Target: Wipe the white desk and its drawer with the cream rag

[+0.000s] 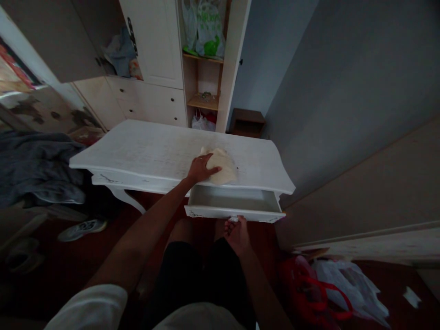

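A white table point(151, 142) with curved legs stands before me, its top smudged with grey marks. My left hand point(201, 168) presses on a crumpled cream cloth point(223, 166) near the front edge, thumb apart from the fingers and the cloth gathered between them. Below it, a drawer point(237, 198) is pulled out and looks bare inside. My right hand point(237, 233) is palm up under the drawer front, fingers curled at the pale drawer handle point(234, 219); the fingertips are partly hidden.
Behind the table is a white wardrobe point(156, 41) with an open door and plastic bags point(208, 30) on a shelf. A grey blanket point(37, 160) and a shoe point(82, 230) lie left. A red bag point(302, 288) and white plastic bag point(347, 284) are on the floor at right.
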{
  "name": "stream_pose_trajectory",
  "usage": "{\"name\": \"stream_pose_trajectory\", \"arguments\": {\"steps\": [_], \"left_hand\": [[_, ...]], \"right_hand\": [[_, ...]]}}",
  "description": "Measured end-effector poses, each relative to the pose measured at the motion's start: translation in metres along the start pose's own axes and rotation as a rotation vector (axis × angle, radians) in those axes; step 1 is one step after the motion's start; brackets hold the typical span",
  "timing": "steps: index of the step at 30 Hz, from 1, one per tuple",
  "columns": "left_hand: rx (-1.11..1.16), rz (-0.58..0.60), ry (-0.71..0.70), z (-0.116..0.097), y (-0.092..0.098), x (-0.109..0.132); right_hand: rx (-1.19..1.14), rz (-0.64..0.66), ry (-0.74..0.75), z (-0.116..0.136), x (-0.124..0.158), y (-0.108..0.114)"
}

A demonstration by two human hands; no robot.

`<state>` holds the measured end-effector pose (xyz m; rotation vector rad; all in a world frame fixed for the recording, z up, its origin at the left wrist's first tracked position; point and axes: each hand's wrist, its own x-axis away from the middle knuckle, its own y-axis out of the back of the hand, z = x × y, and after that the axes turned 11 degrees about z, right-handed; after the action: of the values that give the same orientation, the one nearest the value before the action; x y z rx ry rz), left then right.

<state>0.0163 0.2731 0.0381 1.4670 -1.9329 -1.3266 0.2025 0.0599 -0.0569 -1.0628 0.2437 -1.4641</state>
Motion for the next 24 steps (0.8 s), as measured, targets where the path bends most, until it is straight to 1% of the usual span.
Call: {"name": "stream_pose_trajectory", "arguments": {"steps": [3, 7, 11, 18, 24], "left_hand": [[0.002, 0.003, 0.002, -0.001, 0.001, 0.0], [0.006, -0.003, 0.0, -0.003, 0.001, 0.001], [0.004, -0.009, -0.006, -0.004, 0.001, 0.001], [0.001, -0.021, 0.002, -0.002, 0.0, 0.002], [0.023, -0.03, 0.005, -0.001, -0.001, 0.002]], "right_hand": [[-0.106, -0.045, -0.032, -0.01, 0.019, 0.0], [-0.156, -0.056, -0.039, -0.022, 0.042, 0.001], [-0.202, -0.086, -0.043, -0.033, 0.059, 0.002], [-0.204, -0.151, -0.015, -0.051, 0.075, 0.009], [-0.174, -0.122, -0.026, -0.068, 0.086, 0.019]]}}
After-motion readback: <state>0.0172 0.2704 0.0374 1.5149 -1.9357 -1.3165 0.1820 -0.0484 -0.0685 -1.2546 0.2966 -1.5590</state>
